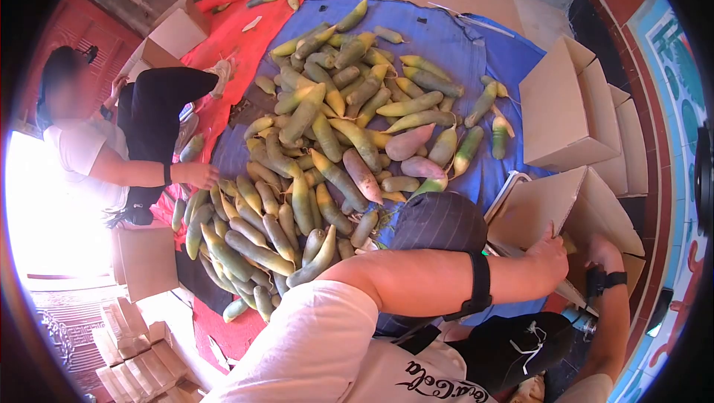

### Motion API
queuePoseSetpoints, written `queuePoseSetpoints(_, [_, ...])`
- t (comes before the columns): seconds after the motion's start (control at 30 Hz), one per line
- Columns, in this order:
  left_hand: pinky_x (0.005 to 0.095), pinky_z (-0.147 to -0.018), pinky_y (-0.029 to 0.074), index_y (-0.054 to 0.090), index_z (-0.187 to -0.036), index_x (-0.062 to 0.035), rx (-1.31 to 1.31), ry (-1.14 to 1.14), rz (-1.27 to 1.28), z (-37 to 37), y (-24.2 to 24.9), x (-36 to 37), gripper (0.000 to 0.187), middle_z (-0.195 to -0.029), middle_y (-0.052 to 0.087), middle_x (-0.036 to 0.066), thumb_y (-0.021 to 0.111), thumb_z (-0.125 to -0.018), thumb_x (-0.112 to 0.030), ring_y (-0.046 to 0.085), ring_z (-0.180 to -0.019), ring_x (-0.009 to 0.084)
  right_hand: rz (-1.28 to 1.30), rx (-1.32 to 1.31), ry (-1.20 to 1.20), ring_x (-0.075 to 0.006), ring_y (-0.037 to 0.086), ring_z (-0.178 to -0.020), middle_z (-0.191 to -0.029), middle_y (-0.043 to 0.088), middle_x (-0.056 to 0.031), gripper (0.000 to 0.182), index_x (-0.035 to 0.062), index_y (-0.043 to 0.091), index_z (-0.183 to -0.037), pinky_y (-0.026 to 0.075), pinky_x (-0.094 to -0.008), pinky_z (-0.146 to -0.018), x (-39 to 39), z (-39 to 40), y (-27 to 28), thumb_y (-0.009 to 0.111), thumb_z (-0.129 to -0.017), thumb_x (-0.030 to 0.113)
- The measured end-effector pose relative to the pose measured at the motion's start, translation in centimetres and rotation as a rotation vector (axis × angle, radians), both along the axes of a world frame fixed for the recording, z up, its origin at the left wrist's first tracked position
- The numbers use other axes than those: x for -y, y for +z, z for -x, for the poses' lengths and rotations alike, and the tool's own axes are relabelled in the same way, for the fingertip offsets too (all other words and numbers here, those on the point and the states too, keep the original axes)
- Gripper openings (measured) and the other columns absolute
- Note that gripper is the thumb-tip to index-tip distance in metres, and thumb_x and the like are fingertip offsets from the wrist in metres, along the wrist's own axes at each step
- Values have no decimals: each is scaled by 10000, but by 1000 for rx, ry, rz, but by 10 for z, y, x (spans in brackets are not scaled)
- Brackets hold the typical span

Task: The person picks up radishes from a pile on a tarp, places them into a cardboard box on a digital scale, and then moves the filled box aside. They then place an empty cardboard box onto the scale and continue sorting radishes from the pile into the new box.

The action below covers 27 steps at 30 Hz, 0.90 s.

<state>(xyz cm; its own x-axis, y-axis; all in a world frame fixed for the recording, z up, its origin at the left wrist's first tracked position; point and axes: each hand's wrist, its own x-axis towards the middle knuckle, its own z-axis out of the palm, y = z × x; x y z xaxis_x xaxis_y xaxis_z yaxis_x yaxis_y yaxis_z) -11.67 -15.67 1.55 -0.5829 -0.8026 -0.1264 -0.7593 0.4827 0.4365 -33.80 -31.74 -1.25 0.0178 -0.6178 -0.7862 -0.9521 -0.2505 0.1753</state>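
My left hand [549,256] is closed on the near rim of an open cardboard box [520,213], its forearm stretched across the view with a black strap round it. Right beside it, my right hand [604,253] reaches down inside the same box from the near side, a black band on its wrist. The fingers of that hand bend downward and are partly hidden, so I cannot tell what they hold. A large heap of green radishes [297,187] lies left of the box on a blue sheet [461,39], with a few pinkish radishes [409,143] on its right side.
Another open cardboard box [565,105] stands behind mine by the wall. Across the heap sits a person [89,135], one hand at the radishes, with cartons [145,258] close by. A red sheet [238,24] lies at the back left. Flat cardboard pieces [141,358] are stacked front left.
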Motion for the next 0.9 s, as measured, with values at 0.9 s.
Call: queuePoseSetpoints(0.9, [509,-999,299,652,-815,-71,-496,358,251,-10,-6,-5,141,-911,598,102,542,-789,-155,522,-1024,283,1104,630,70,-355,568,-828,-912,574,-190,114,-22,574,-944,462,-390,-733,-235,53,19,530,-872,55])
